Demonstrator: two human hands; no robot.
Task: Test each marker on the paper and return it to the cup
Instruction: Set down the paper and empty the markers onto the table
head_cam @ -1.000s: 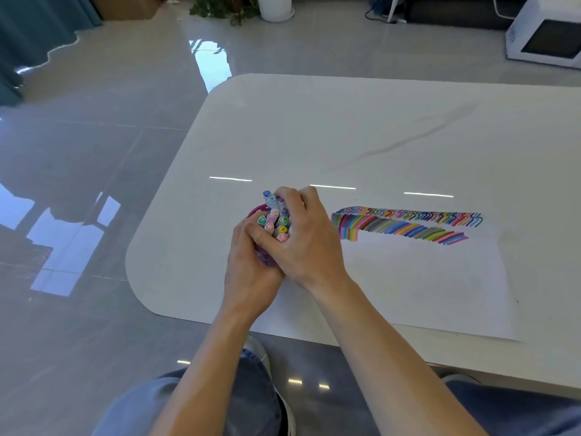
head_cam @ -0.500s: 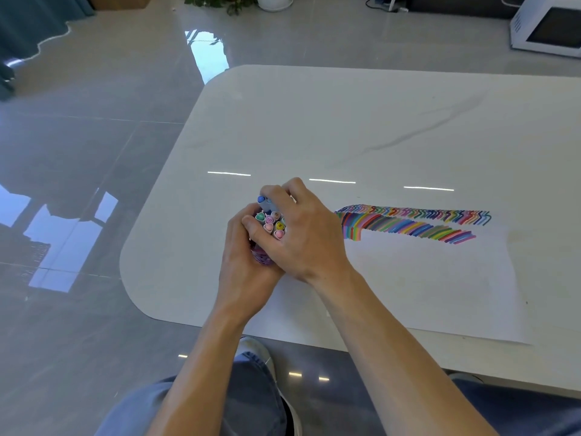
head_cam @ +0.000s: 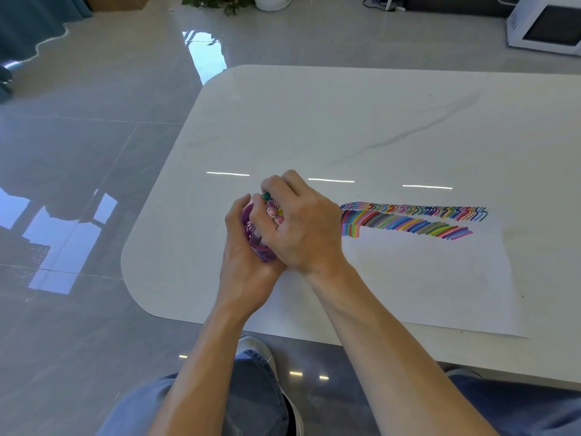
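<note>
A purple mesh cup [head_cam: 256, 243] packed with several markers [head_cam: 272, 209] stands near the table's front left. My left hand [head_cam: 243, 247] wraps around the cup's left side. My right hand [head_cam: 301, 225] lies over the cup from the right, its fingers curled over the marker tops and touching a green-capped marker [head_cam: 266, 196]; whether they pinch it is hidden. To the right lies a white paper [head_cam: 424, 278] with two rows of coloured test strokes [head_cam: 408, 220].
The white marble table [head_cam: 345, 121] has a rounded front-left corner close to the cup. Glossy grey floor lies to the left. A white appliance [head_cam: 547, 25] and a potted plant [head_cam: 229, 1] stand far off. My knees are under the table's front edge.
My right hand's fingers have closed down further over the marker tops, covering most of them. A green cap now shows under the fingertips. The left hand stays on the cup.
</note>
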